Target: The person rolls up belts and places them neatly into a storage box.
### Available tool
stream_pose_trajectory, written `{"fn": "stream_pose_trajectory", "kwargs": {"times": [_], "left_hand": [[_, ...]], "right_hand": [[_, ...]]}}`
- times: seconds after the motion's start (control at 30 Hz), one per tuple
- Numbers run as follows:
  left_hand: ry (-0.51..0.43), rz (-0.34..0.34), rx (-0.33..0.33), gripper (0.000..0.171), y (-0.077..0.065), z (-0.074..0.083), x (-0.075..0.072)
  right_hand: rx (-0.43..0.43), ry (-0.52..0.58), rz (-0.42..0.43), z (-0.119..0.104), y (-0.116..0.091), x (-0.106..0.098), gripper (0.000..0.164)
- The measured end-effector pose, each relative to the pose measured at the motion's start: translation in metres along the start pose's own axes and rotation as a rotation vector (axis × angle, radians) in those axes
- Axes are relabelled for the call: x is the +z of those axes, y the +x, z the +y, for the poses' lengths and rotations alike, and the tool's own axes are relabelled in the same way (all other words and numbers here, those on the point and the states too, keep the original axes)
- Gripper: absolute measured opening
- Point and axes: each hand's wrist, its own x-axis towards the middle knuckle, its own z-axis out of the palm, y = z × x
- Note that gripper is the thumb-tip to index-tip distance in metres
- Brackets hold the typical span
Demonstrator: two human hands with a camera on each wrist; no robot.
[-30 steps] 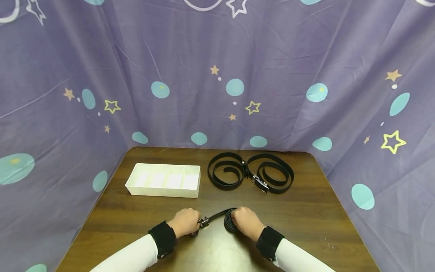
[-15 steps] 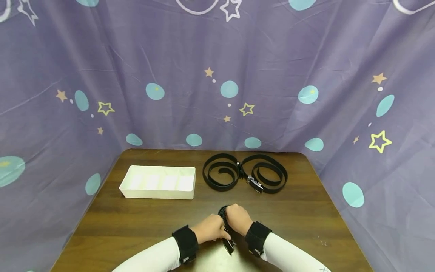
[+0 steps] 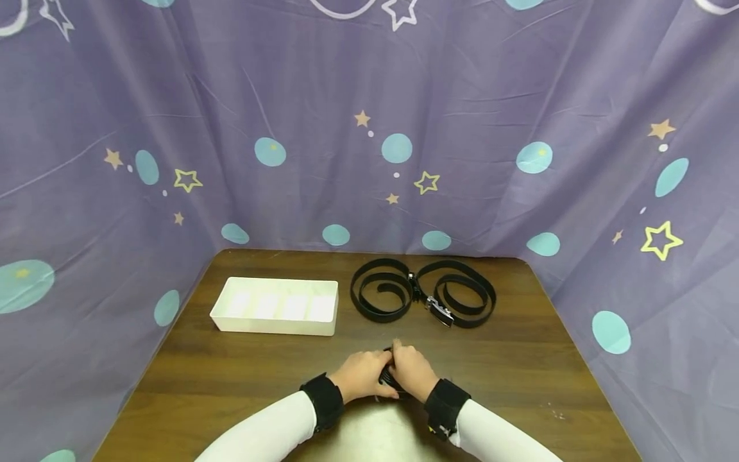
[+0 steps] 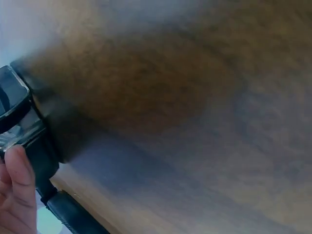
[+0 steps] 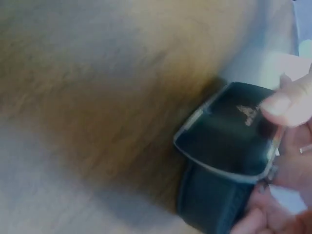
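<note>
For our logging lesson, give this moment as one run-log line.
left hand: gripping rolled belt; right hand: gripping rolled belt; beyond: white tray, two belts

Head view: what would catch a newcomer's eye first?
Probably the purple star-patterned curtain behind everything. On the brown table, the white tray stands out at left, two black belts to its right. In front, the left hand and right hand hold a rolled belt.

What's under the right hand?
Part of a rolled black belt shows between the right hand and left hand; the right wrist view shows the belt's buckle under the thumb. The hands hide the rest.
</note>
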Motion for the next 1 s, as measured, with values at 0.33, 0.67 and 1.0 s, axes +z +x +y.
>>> {"fn": "stream_pose_trajectory", "kwargs": {"times": [0.33,0.67,1.0], "left_hand": [[-0.027,-0.035,-0.056,0.052,0.007,0.004,-0.007],[0.022,-0.080,-0.040,0.050,0.010,0.002,-0.018],[-0.020,-0.207,-0.005,0.033,0.018,-0.002,-0.028]], "right_hand": [[-0.015,0.336,-0.078,0.013,-0.025,-0.022,0.024],[-0.359,-0.013,0.139,0.026,-0.045,-0.002,0.026],[-0.368,0.063,0.081,0.032,-0.038,-0.003,0.020]]}}
